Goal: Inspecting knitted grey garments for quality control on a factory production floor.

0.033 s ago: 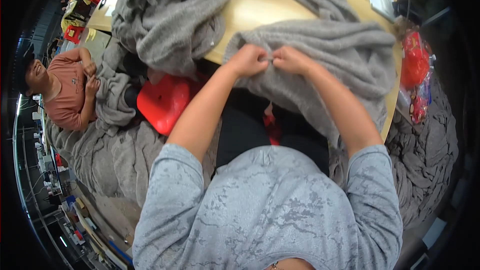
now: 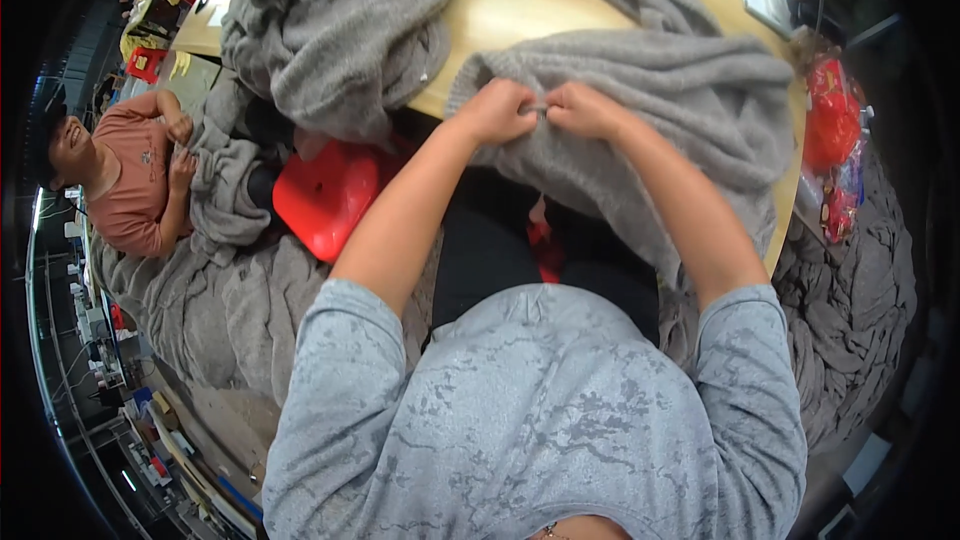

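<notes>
Closely paired, the left hand [image 2: 498, 111] and right hand [image 2: 587, 112] pinch the gray knit cloth [image 2: 690, 85].
It lies on the surface [image 2: 530, 10], hanging over the near edge; with fingers [image 2: 518, 95] clenched on it, light, even tension and a supported drape would probably prevent stretching.
</notes>
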Demonstrator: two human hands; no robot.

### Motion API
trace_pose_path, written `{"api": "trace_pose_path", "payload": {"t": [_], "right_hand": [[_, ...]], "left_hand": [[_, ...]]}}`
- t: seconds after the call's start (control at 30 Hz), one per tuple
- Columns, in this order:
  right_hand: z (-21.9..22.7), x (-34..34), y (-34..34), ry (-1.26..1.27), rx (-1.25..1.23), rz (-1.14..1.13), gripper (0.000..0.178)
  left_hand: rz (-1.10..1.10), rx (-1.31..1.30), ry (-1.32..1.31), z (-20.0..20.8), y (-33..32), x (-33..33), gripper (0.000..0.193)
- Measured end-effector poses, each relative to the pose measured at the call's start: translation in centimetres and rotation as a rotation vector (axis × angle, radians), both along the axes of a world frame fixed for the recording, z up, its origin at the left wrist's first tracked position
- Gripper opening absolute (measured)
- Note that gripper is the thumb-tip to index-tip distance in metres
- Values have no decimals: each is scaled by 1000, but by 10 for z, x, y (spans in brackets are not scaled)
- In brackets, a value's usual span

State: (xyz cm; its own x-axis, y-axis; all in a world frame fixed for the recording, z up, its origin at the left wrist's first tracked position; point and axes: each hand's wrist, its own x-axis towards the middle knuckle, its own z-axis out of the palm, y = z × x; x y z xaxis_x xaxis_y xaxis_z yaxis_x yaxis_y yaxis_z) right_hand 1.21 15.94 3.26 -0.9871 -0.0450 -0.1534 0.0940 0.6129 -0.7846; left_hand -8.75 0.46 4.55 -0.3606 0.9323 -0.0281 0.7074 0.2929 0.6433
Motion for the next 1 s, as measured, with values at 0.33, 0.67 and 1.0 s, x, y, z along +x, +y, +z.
{"api": "trace_pose_path", "payload": {"t": [0.33, 0.67, 1.0], "right_hand": [[13, -1, -12, -105, 137, 36, 20], [3, 4, -11, 50, 145, 61, 20], [14, 2, -25, 77, 473, 136, 23]], "left_hand": [[-120, 16, 363, -15, -3, 17, 12], [45, 80, 214, -24, -1, 8, 17], [85, -44, 85, -21, 2, 4, 21]]}}
